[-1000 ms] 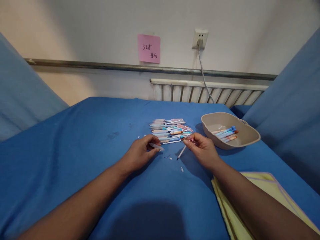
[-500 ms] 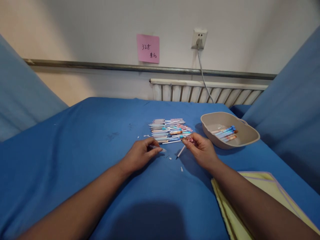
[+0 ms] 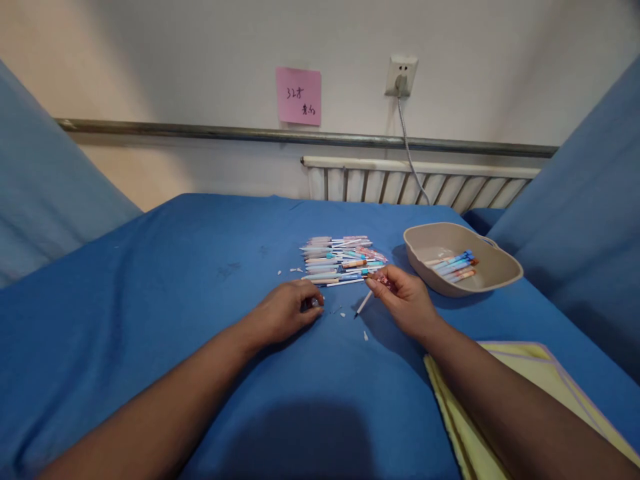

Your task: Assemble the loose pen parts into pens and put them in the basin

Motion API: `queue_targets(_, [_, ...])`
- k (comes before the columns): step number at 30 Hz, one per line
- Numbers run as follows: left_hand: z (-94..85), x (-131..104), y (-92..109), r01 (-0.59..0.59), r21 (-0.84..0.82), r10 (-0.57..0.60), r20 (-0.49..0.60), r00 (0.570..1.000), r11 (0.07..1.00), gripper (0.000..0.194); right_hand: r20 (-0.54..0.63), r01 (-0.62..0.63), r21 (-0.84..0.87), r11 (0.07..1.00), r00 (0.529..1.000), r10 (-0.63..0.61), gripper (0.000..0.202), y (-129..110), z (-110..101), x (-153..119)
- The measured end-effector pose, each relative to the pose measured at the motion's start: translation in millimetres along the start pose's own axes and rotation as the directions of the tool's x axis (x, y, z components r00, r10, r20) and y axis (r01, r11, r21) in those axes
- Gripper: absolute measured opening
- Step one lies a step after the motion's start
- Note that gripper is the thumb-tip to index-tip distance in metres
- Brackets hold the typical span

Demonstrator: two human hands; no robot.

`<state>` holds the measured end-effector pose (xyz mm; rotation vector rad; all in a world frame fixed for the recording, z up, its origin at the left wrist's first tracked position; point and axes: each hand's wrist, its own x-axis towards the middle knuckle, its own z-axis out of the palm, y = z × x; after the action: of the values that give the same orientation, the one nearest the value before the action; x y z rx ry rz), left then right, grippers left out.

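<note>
My left hand (image 3: 293, 307) rests low over the cloth, its fingers curled round a pen barrel (image 3: 315, 303); only a pale end of it shows. In my right hand (image 3: 404, 299) I pinch a reddish patterned pen part, mostly hidden by the fingers. A white refill (image 3: 364, 303) with a dark tip sticks out of it, slanting down to the left. Just beyond both hands lie rows of pen barrels (image 3: 320, 269), white refills and patterned pen parts (image 3: 367, 253). Small white pieces (image 3: 365, 336) are scattered between and around my hands.
At the right stands a beige basket (image 3: 420, 235) holding several assembled pens (image 3: 453, 265). A folded yellow cloth (image 3: 520, 380) lies under my right forearm. Blue cloth (image 3: 150, 300) covers the table. Behind are a radiator (image 3: 370, 181), a rail (image 3: 225, 133) and a plugged socket (image 3: 401, 75).
My left hand has turned, so the pen barrel that pointed out to the right now shows only its end. My right hand holds the pen part and refill almost unmoved.
</note>
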<state>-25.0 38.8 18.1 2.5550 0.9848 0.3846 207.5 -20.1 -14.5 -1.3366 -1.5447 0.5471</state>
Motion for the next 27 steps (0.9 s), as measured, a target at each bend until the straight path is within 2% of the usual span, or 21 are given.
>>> queue_targets(3, [-0.9, -0.2, -1.2, 0.004, -0.012, -0.004, -0.039, 0.999, 1.0, 0.016, -0.004, 0.0, 0.01, 1.0, 1.0, 0.0, 0.024, -0.1, -0.3, 0.6])
queue_targets(6, [-2.5, -0.9, -1.7, 0.001, -0.033, -0.001, 0.008, 1.0, 0.999, 0.017, -0.02, 0.006, 0.012, 1.0, 1.0, -0.006, 0.024, 0.4, -0.5, 1.3])
queue_targets(9, [-3.4, -1.2, -2.4, 0.032, -0.046, -0.033, -0.023, 0.999, 0.998, 0.019, -0.026, 0.004, -0.002, 1.0, 1.0, -0.005, 0.023, 1.2, -0.6, 1.4])
queue_targets(12, [-3.2, -1.1, -2.8, 0.054, -0.041, -0.053, 0.039, 0.998, 0.998, 0.018, -0.017, 0.01, -0.021, 1.0, 1.0, -0.011, 0.023, 1.4, -0.6, 1.2])
queue_targets(16, [-2.9, -0.9, -2.2, 0.077, -0.048, -0.077, -0.002, 0.997, 0.996, 0.02, -0.009, 0.018, -0.014, 1.0, 1.0, -0.018, 0.021, 1.1, -0.6, 1.2])
queue_targets(19, [-2.8, -1.1, -1.7, 0.083, -0.048, -0.081, 0.049, 0.996, 0.995, 0.02, -0.043, 0.016, 0.02, 1.0, 0.999, -0.016, 0.021, 2.5, -0.2, 1.8])
queue_targets(22, [-3.2, -1.4, -1.0, 0.105, -0.052, -0.104, 0.019, 0.994, 0.993, 0.022, -0.075, -0.003, 0.059, 0.998, 0.997, 0.008, 0.021, 5.3, 1.3, 2.9])
queue_targets(25, [-4.5, -2.1, -0.2, 0.125, -0.058, -0.119, 0.1, 0.988, 0.99, 0.021, -0.062, -0.009, 0.063, 0.998, 0.998, 0.013, 0.022, 7.9, 3.9, 4.2])
queue_targets(27, [-5.5, -2.3, -0.5, 0.147, -0.094, -0.142, 0.057, 0.988, 0.985, 0.021, -0.054, -0.013, 0.049, 0.999, 0.998, 0.016, 0.022, 9.5, 5.6, 5.3])
